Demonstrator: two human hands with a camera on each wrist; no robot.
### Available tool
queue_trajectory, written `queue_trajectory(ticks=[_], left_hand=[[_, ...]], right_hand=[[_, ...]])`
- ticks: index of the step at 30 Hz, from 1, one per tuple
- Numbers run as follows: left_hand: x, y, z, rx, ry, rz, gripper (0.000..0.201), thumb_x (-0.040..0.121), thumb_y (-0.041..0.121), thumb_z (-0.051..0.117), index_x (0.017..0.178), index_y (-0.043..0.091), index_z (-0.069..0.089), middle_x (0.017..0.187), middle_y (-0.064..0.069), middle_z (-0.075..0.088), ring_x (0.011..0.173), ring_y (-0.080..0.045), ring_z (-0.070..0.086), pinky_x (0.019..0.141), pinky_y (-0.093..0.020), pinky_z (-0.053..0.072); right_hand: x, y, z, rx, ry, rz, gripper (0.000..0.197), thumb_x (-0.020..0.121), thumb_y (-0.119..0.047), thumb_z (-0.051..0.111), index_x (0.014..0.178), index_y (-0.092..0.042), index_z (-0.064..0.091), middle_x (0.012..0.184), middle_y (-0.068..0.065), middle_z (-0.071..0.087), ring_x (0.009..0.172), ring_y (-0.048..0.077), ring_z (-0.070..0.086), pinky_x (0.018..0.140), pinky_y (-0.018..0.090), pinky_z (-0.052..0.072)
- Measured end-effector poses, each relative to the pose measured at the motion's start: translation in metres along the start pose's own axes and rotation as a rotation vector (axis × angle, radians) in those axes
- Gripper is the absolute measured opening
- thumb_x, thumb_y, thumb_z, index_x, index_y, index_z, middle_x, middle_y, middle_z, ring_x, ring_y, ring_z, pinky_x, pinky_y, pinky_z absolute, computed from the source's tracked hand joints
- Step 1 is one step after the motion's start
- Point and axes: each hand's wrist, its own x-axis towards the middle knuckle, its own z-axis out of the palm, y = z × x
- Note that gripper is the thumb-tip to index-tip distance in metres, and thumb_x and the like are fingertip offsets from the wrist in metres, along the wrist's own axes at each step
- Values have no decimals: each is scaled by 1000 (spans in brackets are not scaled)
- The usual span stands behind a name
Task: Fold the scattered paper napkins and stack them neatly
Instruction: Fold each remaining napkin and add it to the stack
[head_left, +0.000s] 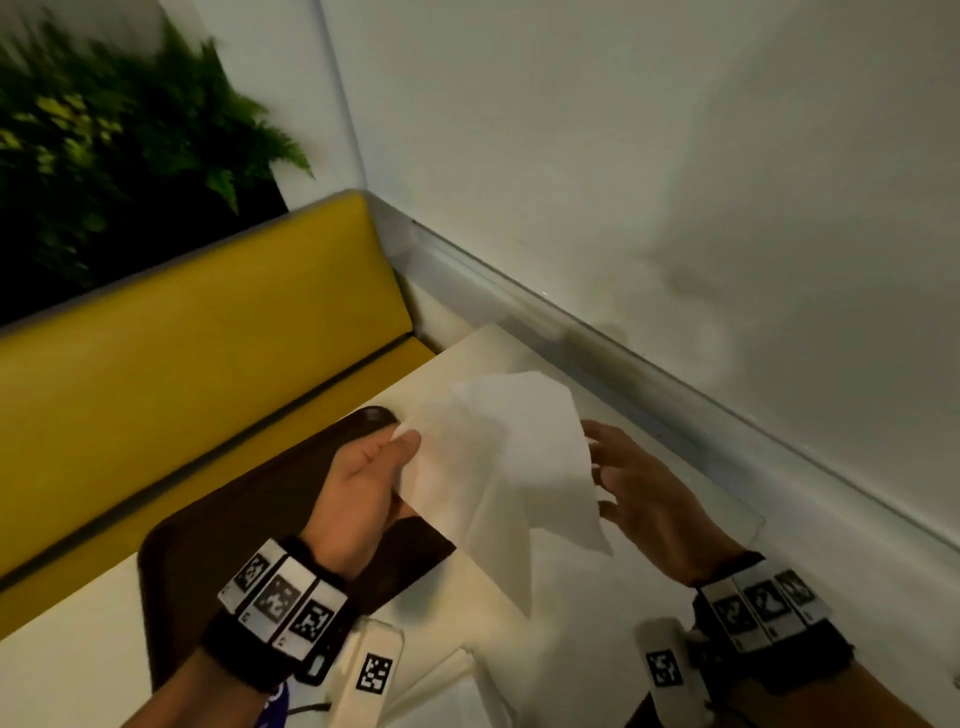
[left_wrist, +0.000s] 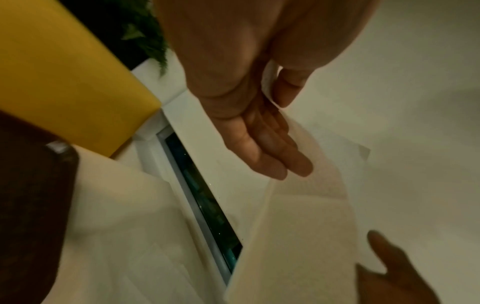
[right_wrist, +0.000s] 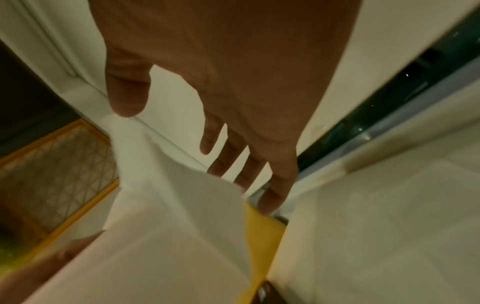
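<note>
A white paper napkin (head_left: 498, 457) hangs unfolded in the air above the table. My left hand (head_left: 405, 457) pinches its left edge between thumb and fingers; the left wrist view shows the napkin (left_wrist: 298, 226) running between the thumb (left_wrist: 288, 88) and the fingers (left_wrist: 275, 156). My right hand (head_left: 602, 473) is spread with straight fingers at the napkin's right edge, holding nothing. In the right wrist view its fingers (right_wrist: 272, 197) reach past the napkin (right_wrist: 182, 216). More napkins (head_left: 457, 670) lie flat on the table below.
A dark brown tray (head_left: 234, 545) sits on the white table (head_left: 52, 670) under my left wrist. A yellow bench (head_left: 182, 338) runs behind the table, with a green plant (head_left: 104, 130) above it. A white wall (head_left: 675, 182) and a glass strip close off the right.
</note>
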Motion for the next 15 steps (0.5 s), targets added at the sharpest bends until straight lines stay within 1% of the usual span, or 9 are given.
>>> queue_trajectory(ticks=[1, 2, 4, 5, 6, 8, 9, 13, 15], left_hand=[[-8, -2, -7, -69, 39, -35, 31, 100, 13, 38, 111, 2, 65, 106, -17, 72, 92, -27, 71, 73, -34, 60], [-16, -4, -15, -140, 82, -69, 30, 100, 13, 39, 112, 4, 64, 105, -17, 72, 91, -27, 71, 70, -34, 61], [-34, -8, -28, -259, 153, -118, 28, 99, 15, 40, 111, 7, 64, 108, -18, 71, 96, -30, 69, 77, -42, 60], [-42, -10, -32, -310, 190, -135, 27, 99, 16, 41, 109, 8, 65, 107, -17, 72, 98, -31, 69, 81, -46, 58], [-50, -13, -37, -360, 231, -151, 27, 99, 16, 41, 107, 8, 65, 105, -16, 72, 98, -31, 70, 82, -49, 56], [-65, -20, -44, -449, 289, -175, 26, 99, 17, 41, 105, 7, 64, 103, -16, 73, 92, -30, 72, 78, -51, 56], [-72, -23, -46, -479, 309, -182, 26, 99, 16, 41, 105, 6, 64, 101, -16, 74, 87, -30, 73, 74, -50, 58], [-94, -35, -59, -449, 322, -160, 27, 99, 13, 38, 100, 5, 64, 85, -16, 75, 69, -24, 73, 55, -38, 60], [-101, -38, -69, -351, 310, -123, 27, 99, 10, 39, 98, 8, 65, 92, -21, 72, 69, -26, 72, 56, -37, 60]], right_hand=[[-1, 7, 10, 43, 12, 5, 53, 86, -33, 63, 134, -19, 46, 127, 15, 59, 116, 37, 57, 94, 51, 51], [-2, 15, 22, 146, 15, 45, 58, 79, -31, 69, 132, -18, 48, 125, 15, 59, 114, 36, 58, 94, 51, 50], [-6, 39, 46, 405, 76, 190, 80, 54, -37, 86, 124, -14, 54, 123, 19, 58, 113, 40, 55, 103, 60, 39], [-8, 50, 59, 498, 104, 256, 88, 46, -41, 89, 123, -13, 55, 124, 20, 58, 114, 41, 54, 106, 63, 33], [-11, 58, 73, 562, 118, 311, 90, 47, -46, 87, 125, -12, 57, 126, 21, 59, 117, 42, 53, 107, 65, 30], [-19, 67, 101, 648, 128, 374, 76, 65, -58, 71, 125, -12, 62, 130, 23, 58, 124, 45, 49, 106, 68, 27], [-22, 71, 110, 662, 134, 396, 67, 73, -57, 63, 122, -11, 65, 130, 24, 58, 125, 46, 48, 107, 68, 27], [-30, 69, 131, 430, 190, 298, 43, 75, -19, 77, 112, 0, 68, 126, 32, 56, 104, 41, 59, 96, 52, 44], [-32, 59, 130, 301, 174, 263, 35, 79, -4, 69, 113, 3, 66, 118, 29, 63, 103, 40, 64, 95, 50, 49]])
